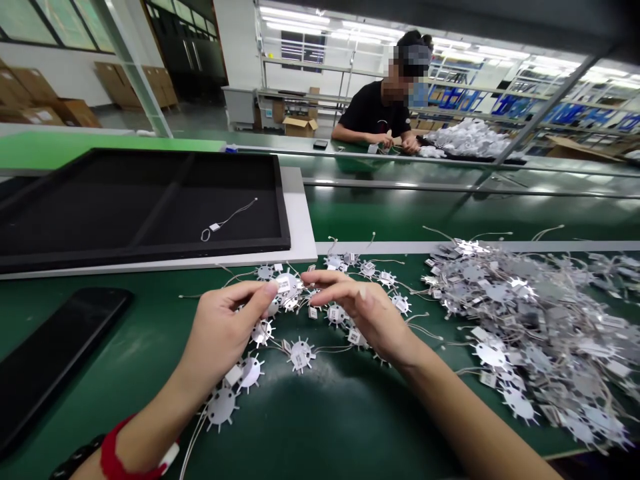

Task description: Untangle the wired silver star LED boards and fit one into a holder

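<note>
My left hand (225, 327) is closed, with thumb and forefinger pinching a small white printed tag (283, 285). A silver disc with spiky edges (290, 300) shows just behind the tag; whether it is joined to it I cannot tell. My right hand (367, 310) is open beside it, fingers stretched toward the tag, and I see nothing gripped in it. Several more spiky silver discs lie around both hands, among them one disc (301, 355) lying between my wrists and another (221, 407) by my left forearm. Thin pale cords and small white tags lie among them.
A large heap of spiky discs (530, 333) covers the right of the green table (340, 427). On the left are a black phone (60, 353) and a black tray (150, 200) holding one corded tag (215, 227). Across the bench, a person (383, 113) works beside a white pile (470, 139).
</note>
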Demonstrator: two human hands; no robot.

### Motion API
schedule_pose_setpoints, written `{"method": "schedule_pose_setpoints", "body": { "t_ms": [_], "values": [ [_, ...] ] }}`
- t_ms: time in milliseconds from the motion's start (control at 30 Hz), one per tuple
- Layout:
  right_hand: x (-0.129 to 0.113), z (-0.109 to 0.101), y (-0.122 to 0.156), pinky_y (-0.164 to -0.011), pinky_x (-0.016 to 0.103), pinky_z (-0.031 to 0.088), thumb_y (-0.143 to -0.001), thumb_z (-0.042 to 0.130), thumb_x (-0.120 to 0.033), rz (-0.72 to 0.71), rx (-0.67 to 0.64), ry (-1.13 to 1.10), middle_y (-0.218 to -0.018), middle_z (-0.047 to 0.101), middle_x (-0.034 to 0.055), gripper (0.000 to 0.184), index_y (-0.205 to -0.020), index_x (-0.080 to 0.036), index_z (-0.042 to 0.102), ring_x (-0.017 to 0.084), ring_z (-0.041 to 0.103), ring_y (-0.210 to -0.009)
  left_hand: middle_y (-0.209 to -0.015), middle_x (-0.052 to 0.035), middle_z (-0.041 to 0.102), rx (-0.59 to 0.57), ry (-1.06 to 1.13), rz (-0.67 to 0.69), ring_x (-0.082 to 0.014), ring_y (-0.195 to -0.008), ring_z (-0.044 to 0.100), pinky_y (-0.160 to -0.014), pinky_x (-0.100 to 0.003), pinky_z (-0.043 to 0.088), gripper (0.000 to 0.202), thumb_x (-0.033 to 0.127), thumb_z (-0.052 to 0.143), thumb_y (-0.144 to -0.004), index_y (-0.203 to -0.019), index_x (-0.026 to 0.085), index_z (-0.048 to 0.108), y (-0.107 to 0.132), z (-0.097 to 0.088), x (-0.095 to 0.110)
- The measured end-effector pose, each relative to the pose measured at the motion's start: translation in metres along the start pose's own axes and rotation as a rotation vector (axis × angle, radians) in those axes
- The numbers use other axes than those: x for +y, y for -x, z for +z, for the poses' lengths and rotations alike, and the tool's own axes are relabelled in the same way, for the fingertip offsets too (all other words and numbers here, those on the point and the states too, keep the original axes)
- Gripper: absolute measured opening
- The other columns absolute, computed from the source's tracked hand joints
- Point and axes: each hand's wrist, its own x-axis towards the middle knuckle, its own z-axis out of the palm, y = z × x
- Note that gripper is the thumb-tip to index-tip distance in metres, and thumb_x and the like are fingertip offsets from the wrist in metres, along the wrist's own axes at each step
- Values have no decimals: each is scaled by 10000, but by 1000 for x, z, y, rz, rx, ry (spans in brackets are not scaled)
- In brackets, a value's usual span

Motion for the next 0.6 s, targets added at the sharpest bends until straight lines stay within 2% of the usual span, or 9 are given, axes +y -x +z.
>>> {"method": "schedule_pose_setpoints", "body": {
  "t_ms": [100, 200, 433, 600],
  "values": [
    [5, 0, -1, -937, 344, 523, -990, 523, -500, 5, 89, -52, -1161, 719, 34, 326, -1000, -314, 791, 188, 654, -1099, -528, 38, 575, 15, -8, 7, -103, -503, 509, -511, -188, 423, 278, 452, 668, -850, -694, 235, 745, -1, -1, 1],
    [5, 2, -1, -843, 283, 545, -975, 581, -441, 15, 91, -103, -1053, 748, 23, 263, -942, -298, 799, 145, 684, -958, -506, 46, 547, 45, -22, 21, -95, -478, 485, -516, -189, 427, 281, 439, 672, -843, -667, 228, 731, -3, -1, 2],
    [-5, 9, 0, -815, 259, 566, -916, 690, -305, -12, 72, -159, -963, 764, -1, 102, -956, -297, 783, 117, 701, -888, -557, 39, 599, 89, -39, 88, -114, -529, 545, -573, -199, 477, 231, 393, 668, -855, -705, 233, 738, -1, -1, 4],
    [-12, 12, 4, -803, 294, 559, -909, 685, -301, 59, -69, -35, -928, 775, 37, 129, -964, -239, 782, 152, 713, -873, -528, 37, 580, 137, -36, 108, -119, -491, 515, -524, -219, 461, 267, 387, 670, -850, -645, 219, 699, -1, -4, 4]
  ]
}}
